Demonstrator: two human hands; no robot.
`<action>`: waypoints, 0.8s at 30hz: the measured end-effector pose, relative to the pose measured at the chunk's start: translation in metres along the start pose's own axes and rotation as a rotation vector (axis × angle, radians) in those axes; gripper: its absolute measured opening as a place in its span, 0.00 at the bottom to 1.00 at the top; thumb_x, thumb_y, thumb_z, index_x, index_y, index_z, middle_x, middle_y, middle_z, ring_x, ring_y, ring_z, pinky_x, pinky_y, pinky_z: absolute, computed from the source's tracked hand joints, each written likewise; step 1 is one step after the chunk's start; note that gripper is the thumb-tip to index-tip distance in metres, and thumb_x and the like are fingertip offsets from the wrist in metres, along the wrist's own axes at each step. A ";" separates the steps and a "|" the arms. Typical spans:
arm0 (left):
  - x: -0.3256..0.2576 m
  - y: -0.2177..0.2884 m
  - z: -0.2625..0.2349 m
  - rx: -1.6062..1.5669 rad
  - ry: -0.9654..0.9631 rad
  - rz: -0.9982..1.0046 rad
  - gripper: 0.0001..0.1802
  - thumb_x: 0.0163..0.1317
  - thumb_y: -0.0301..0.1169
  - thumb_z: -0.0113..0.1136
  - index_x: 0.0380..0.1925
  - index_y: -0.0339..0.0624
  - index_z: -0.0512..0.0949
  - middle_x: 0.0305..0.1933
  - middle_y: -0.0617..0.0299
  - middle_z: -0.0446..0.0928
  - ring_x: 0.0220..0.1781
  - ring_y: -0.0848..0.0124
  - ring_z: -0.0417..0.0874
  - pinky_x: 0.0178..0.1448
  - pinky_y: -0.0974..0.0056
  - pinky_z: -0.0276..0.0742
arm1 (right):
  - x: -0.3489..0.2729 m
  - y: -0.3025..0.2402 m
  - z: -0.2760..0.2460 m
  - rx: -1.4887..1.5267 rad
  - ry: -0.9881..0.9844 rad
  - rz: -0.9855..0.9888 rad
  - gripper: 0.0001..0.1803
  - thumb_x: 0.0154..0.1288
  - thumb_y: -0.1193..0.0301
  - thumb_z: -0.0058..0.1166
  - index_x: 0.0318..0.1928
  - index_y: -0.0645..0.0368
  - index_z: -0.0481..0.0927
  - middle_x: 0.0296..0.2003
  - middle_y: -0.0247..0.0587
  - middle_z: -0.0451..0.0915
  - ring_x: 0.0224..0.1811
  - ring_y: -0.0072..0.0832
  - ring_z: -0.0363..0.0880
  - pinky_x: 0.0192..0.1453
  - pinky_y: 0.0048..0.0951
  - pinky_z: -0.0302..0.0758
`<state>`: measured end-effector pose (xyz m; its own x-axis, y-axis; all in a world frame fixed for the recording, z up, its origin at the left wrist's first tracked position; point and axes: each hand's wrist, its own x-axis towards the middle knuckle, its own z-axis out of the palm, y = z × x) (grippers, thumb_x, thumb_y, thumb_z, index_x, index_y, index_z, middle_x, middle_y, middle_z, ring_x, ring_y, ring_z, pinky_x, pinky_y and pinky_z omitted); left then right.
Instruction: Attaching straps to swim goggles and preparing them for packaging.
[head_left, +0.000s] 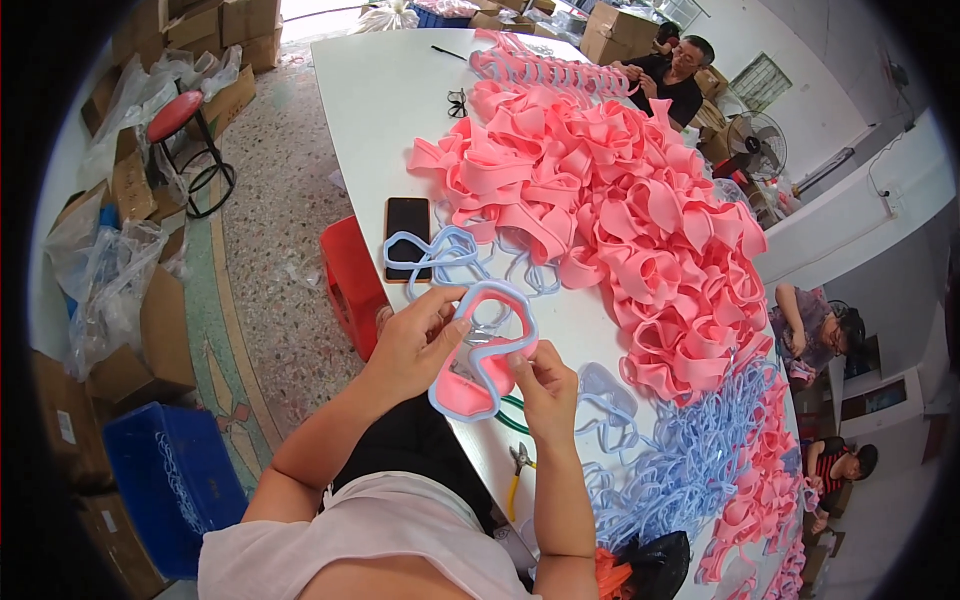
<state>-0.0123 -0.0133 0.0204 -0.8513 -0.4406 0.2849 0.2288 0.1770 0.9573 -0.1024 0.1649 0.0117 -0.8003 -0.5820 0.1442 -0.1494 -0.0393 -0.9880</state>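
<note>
Head view: a pink goggle skirt with a pale-blue frame is pinched over the table edge, left hand closed on its rim, right hand likewise. The frame could pop off if pressed unevenly.

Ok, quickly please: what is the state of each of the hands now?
Left hand: closed on the upper left rim of the pink mask with the blue frame.
Right hand: pinching the same mask at its lower right edge.
</note>
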 end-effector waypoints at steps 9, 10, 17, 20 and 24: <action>0.022 0.013 -0.004 0.275 -0.132 0.134 0.16 0.67 0.30 0.55 0.54 0.41 0.74 0.37 0.59 0.73 0.36 0.65 0.78 0.40 0.63 0.74 | -0.002 0.014 -0.033 0.084 -0.054 0.130 0.25 0.72 0.56 0.49 0.55 0.67 0.74 0.47 0.37 0.78 0.42 0.23 0.74 0.47 0.25 0.71; 0.025 0.021 -0.003 0.455 -0.150 0.145 0.16 0.66 0.30 0.56 0.54 0.44 0.75 0.36 0.58 0.73 0.36 0.61 0.79 0.39 0.61 0.75 | 0.002 -0.002 -0.031 -0.062 0.071 0.070 0.25 0.73 0.56 0.47 0.55 0.67 0.73 0.45 0.36 0.77 0.39 0.20 0.72 0.44 0.23 0.69; 0.045 0.038 0.028 0.619 -0.309 0.451 0.17 0.57 0.25 0.59 0.49 0.45 0.81 0.33 0.56 0.72 0.33 0.59 0.75 0.38 0.58 0.71 | 0.003 -0.038 -0.057 -0.228 -0.050 -0.006 0.21 0.71 0.68 0.50 0.62 0.60 0.70 0.40 0.36 0.75 0.31 0.17 0.77 0.32 0.21 0.75; 0.050 0.039 0.029 0.683 -0.320 0.584 0.18 0.55 0.23 0.60 0.47 0.44 0.82 0.32 0.57 0.71 0.36 0.61 0.72 0.43 0.59 0.68 | 0.002 -0.041 -0.051 -0.053 -0.128 0.056 0.21 0.70 0.69 0.54 0.60 0.61 0.70 0.32 0.34 0.75 0.27 0.18 0.78 0.31 0.21 0.76; 0.060 0.047 0.040 0.688 -0.349 0.571 0.18 0.53 0.24 0.61 0.47 0.44 0.82 0.35 0.58 0.72 0.40 0.60 0.72 0.47 0.57 0.67 | -0.007 -0.039 -0.044 0.130 -0.003 0.037 0.17 0.69 0.71 0.55 0.54 0.64 0.70 0.31 0.34 0.75 0.25 0.18 0.79 0.28 0.21 0.77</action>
<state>-0.0711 0.0035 0.0808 -0.8154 0.1390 0.5620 0.4196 0.8107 0.4083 -0.1170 0.2063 0.0515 -0.8018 -0.5877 0.1077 -0.0430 -0.1230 -0.9915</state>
